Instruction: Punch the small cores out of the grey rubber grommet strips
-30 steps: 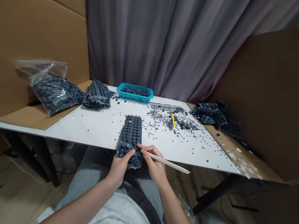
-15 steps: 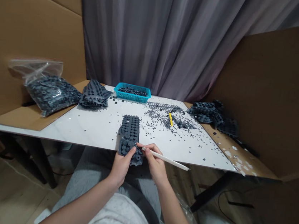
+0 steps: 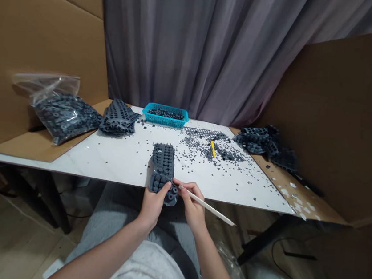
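At far left a clear plastic bag (image 3: pixel 65 119) bulges with small dark pieces, and beside it rises a stack (image 3: pixel 117 118) of floppy dark sheets punched with holes. Next comes the left hand (image 3: pixel 152 203), its thumb pressed on top of the near end of a knobbed sheet (image 3: pixel 163 160), the other fingers out of sight below. That sheet lies mostly ahead of this grip, its long axis running away from the body over the smooth white table (image 3: pixel 126 162); it looks rubbery, with rows of round knobs. The right hand (image 3: pixel 194 205), just as near, pinches a slim white stick (image 3: pixel 216 212) at the sheet's right edge, the long end slanting out rightward; whether its inner tip touches the sheet I cannot tell. Farther right, crumb-like dark bits (image 3: pixel 193 147) surround a flat yellow strip (image 3: pixel 213 149), and a crumpled dark heap (image 3: pixel 258 139) ends the row.
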Demonstrator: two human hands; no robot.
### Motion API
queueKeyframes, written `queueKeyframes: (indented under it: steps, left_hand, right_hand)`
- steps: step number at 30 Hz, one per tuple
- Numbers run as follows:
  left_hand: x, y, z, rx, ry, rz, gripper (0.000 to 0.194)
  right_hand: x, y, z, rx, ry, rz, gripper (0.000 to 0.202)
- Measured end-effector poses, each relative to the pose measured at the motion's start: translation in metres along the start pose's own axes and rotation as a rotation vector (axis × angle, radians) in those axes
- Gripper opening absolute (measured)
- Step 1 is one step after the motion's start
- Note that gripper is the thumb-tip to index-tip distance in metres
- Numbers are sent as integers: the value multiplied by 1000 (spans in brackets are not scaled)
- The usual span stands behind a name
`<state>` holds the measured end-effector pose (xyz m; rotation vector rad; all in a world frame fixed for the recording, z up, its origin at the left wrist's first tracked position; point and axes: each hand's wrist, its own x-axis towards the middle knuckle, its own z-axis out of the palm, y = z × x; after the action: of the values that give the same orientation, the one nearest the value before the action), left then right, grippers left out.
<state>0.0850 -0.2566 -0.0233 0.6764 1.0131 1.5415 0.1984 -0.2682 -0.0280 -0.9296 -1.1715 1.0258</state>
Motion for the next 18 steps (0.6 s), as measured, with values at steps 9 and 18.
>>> queueKeyframes:
  steps: [9, 18]
  left_hand:
    - [-1, 1, 1, -2, 3, -7, 38]
    - [0, 0, 0, -5, 11, -12, 36]
  right_hand:
    - [-1, 1, 1, -62, 10, -49, 24]
    - [-1, 4, 1, -69, 30, -65, 20]
